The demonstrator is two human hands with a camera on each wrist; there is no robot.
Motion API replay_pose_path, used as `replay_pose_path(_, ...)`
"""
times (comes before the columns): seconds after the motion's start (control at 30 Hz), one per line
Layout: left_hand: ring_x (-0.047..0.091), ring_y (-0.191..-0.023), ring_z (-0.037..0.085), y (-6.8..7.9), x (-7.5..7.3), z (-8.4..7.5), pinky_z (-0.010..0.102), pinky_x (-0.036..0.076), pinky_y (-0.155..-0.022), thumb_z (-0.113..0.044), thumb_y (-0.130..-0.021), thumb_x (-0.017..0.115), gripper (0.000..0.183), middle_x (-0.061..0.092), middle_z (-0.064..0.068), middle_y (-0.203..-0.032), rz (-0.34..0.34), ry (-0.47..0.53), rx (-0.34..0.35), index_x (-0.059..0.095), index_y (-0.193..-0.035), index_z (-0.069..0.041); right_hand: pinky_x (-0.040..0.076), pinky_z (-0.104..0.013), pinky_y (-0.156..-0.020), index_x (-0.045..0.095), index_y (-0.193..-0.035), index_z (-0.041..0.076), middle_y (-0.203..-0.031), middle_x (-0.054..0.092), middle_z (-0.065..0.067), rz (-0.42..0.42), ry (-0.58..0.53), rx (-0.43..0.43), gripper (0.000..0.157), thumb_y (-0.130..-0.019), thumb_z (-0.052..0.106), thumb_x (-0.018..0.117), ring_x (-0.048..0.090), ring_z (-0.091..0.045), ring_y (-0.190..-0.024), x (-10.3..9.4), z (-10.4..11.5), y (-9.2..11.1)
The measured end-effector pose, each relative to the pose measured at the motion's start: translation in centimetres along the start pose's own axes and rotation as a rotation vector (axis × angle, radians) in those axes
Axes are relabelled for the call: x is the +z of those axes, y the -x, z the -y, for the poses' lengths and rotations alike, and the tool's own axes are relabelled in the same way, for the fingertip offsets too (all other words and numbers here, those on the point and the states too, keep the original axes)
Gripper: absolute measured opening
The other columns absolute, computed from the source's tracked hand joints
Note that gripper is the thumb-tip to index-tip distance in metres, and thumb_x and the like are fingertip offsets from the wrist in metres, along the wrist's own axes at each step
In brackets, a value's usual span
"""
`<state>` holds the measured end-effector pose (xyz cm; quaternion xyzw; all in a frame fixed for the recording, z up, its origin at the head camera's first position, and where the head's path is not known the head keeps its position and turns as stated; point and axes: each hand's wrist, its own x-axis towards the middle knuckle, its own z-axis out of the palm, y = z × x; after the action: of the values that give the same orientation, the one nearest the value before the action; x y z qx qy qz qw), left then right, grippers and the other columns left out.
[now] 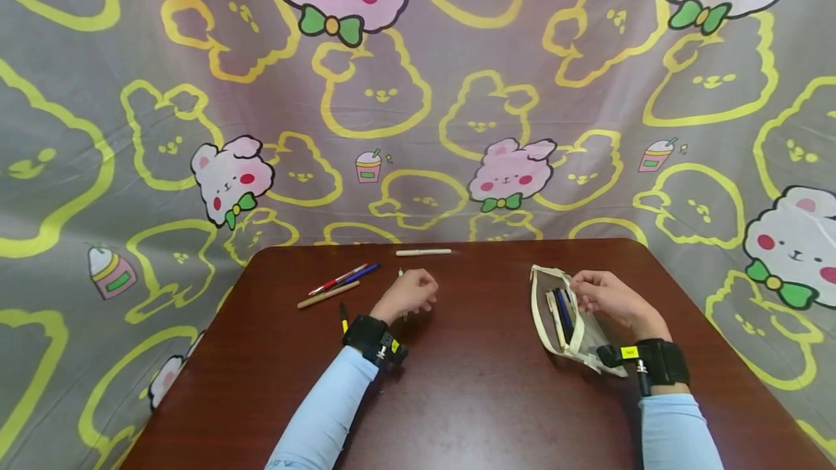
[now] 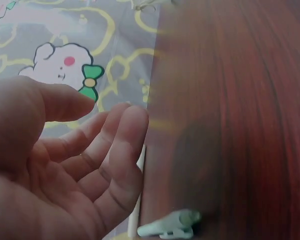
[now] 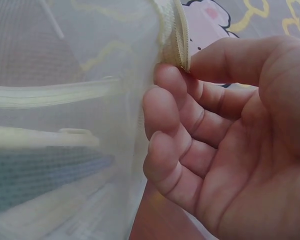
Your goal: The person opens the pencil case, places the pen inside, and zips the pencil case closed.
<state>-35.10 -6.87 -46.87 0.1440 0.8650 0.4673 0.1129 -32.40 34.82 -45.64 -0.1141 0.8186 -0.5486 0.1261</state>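
Observation:
My right hand (image 1: pixel 610 299) pinches the zipped edge of a see-through mesh pencil case (image 1: pixel 543 310) between thumb and fingers. Several pens (image 1: pixel 562 314) lie inside it, and its mouth gapes. In the right wrist view a cream pen (image 3: pixel 40 137) shows through the mesh. Over the left part of the table, my left hand (image 1: pixel 408 293) hovers with loosely curled fingers and nothing in them. Beneath that hand lies a pale green pen (image 2: pixel 170 225), partly hidden by it in the head view.
Left of the left hand lie a red pen (image 1: pixel 336 280), a blue pen (image 1: pixel 362 273), a tan pen (image 1: pixel 329 295) and a black-and-yellow pen (image 1: pixel 344 318). A white pen (image 1: pixel 423 252) lies near the far edge of the brown table (image 1: pixel 483 397). A patterned curtain (image 1: pixel 418 93) hangs behind.

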Motion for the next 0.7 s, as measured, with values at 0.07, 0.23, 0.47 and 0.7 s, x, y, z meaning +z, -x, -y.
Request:
replay_pose_path(0.07,0.069,-0.07,0.018,0.1,-0.3,0.3,0.034,0.054,-0.06,-0.026,-0.1,0.053,0.024,0.072,0.009,-0.089,-0.006,0.007,-0.016,0.062,-0.11,-0.006,0.053,-0.032,-0.061,0.05,-0.109,-0.012,-0.071,0.048,0.0,-0.003,-0.004,0.0,0.033,-0.102,0.02,0.051,0.058,-0.014,-0.065,0.0,-0.1,0.0)
replay_pose_path(0.23,0.069,-0.071,0.016,0.3,-1.0,1.0,0.033,0.054,-0.061,-0.026,-0.1,0.053,0.027,0.072,0.01,-0.09,-0.022,0.021,-0.054,0.062,-0.112,-0.004,0.052,-0.032,-0.06,0.051,-0.107,-0.01,-0.073,0.048,-0.001,-0.015,-0.017,-0.01,0.028,-0.103,0.018,0.049,0.058,-0.015,-0.066,-0.1,-0.3,-0.2)
replay_pose_path(0.47,0.067,-0.072,0.014,0.6,-1.6,1.9,0.026,0.051,-0.062,-0.022,-0.095,0.056,0.022,0.072,0.006,-0.083,-0.112,-0.088,-0.064,0.068,-0.103,-0.004,0.053,-0.034,-0.061,0.051,-0.108,-0.008,-0.073,0.049,-0.001,-0.043,-0.01,-0.022,0.03,-0.104,0.021,0.047,0.058,-0.018,-0.066,-0.3,-0.3,0.0)
replay_pose_path(0.7,0.046,-0.052,0.012,1.3,-2.0,2.8,0.025,0.034,-0.05,-0.025,-0.094,0.058,0.027,0.049,-0.006,-0.061,-0.134,-0.342,-0.107,0.057,-0.07,-0.013,0.054,-0.036,-0.064,0.052,-0.109,-0.009,-0.074,0.049,-0.001,-0.072,0.003,-0.014,0.032,-0.103,0.022,0.049,0.058,-0.019,-0.068,-0.4,0.0,0.2)
